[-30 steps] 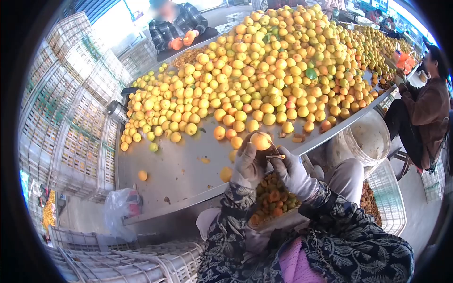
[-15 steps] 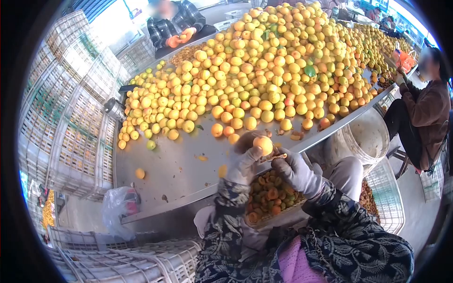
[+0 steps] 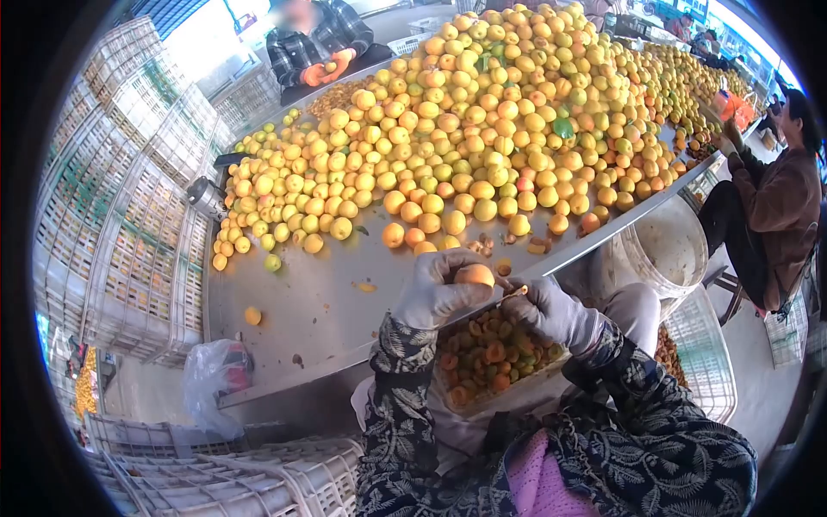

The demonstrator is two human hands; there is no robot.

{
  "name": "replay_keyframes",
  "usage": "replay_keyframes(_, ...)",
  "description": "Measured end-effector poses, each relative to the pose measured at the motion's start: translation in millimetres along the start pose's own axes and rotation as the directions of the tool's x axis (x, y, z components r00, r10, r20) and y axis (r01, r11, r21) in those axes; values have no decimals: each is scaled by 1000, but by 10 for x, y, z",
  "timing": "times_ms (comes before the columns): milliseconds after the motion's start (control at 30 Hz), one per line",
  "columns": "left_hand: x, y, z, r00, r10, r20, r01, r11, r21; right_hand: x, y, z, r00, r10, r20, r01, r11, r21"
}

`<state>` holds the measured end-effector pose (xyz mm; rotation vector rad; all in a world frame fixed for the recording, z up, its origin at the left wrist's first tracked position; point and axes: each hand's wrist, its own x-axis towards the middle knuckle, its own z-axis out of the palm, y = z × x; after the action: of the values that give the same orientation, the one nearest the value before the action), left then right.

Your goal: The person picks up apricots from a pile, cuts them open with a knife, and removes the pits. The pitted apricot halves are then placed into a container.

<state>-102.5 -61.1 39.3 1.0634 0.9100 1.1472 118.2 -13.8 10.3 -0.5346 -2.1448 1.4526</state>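
Apricot (image 3: 474, 275) in left hand (image 3: 439, 289)

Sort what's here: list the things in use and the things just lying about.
In use: left hand, apricot in it, right hand, small tool, tray of cut fruit.
Lying about: plastic bag, white bucket, stacked crates.

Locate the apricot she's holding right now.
Head view, lower centre: the apricot sits in the left hand, just over the table edge, with the right hand beside it and the tray of halves below.
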Motion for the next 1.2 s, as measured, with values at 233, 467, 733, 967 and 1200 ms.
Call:
replay_keyframes(233,141,-451,510,913,280,-296,-394,795,-462,-22,31,175,970,209,-122,-118,850,514)
replay_keyframes(467,25,-305,138,975,194,-103,-219,899,-379,36,-229,-139,966,244,81,-254,955,154)
replay_keyframes(733,63,-276,247,962,173,-212,-219,951,-220,84,209,-9,965,179,-193,-52,847,529)
replay_keyframes(967,204,-477,398,781,593,-197,-348,674,651,448,-20,183,771,278,-572,136,806,576)
replay_keyframes(1200,199,-501,451,673,724,-151,-391,522,758,433,-128,68,775,347,-529,9,830,557)
